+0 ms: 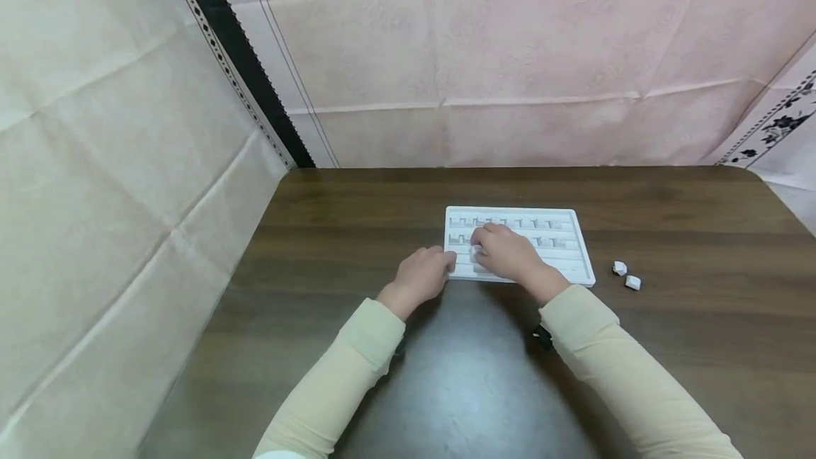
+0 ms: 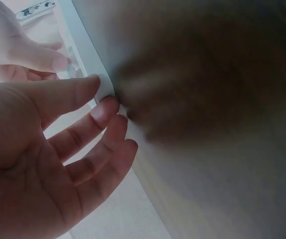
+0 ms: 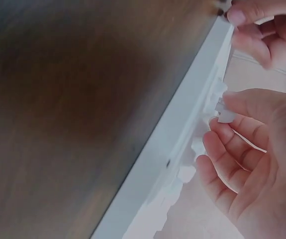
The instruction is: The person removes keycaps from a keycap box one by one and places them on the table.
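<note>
A flat white tray (image 1: 570, 264) with raised rows lies on the table, its far rows bearing several small whitish pieces (image 1: 548, 224). My left hand (image 1: 422, 275) grips the near left corner of the tray, thumb on one side and fingertips on the other, as the left wrist view shows. Over the left half of the tray, my right hand (image 1: 510, 253) pinches a small white block (image 3: 226, 114) between thumb and forefinger. Its other fingers are loosely bent, beside more white pieces (image 3: 186, 173) along the tray. Part of the near rows is hidden under this hand.
Two loose white blocks (image 1: 620, 268) lie on the brown wooden table (image 1: 701, 346) to the right of the tray. Pale cloth (image 1: 542, 55) hangs behind the table's far edge, and more cloth (image 1: 115, 197) covers the left side.
</note>
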Available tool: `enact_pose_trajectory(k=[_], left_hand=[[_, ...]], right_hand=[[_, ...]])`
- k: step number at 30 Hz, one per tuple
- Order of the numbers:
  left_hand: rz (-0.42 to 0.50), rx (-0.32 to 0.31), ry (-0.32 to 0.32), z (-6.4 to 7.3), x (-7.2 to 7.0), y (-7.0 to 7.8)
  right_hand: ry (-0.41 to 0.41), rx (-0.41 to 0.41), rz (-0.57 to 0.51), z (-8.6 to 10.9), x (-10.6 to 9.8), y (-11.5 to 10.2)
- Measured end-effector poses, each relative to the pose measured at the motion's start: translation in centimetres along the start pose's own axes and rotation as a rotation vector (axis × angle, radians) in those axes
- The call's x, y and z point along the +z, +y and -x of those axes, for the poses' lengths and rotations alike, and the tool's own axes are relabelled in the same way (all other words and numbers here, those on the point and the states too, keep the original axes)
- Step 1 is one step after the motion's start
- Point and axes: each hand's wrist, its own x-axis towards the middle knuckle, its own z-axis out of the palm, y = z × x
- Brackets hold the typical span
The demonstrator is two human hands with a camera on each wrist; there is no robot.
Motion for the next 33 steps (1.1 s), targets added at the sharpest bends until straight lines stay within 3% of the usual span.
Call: enact_pose_trajectory(k=[12, 22, 33], left_hand=[[-0.007, -0.011, -0.023, 0.0, 0.2, 0.0], [-0.005, -0.013, -0.018, 0.1, 0.3, 0.1], [-0.01, -0.002, -0.028, -0.2, -0.4, 0.1]], right_hand=[[-0.012, 0.068, 0.017, 1.6, -1.1, 2.0], [-0.035, 0.13, -0.043, 2.6, -1.1, 2.9], [-0.016, 0.157, -0.031, 3.6, -2.0, 4.7]])
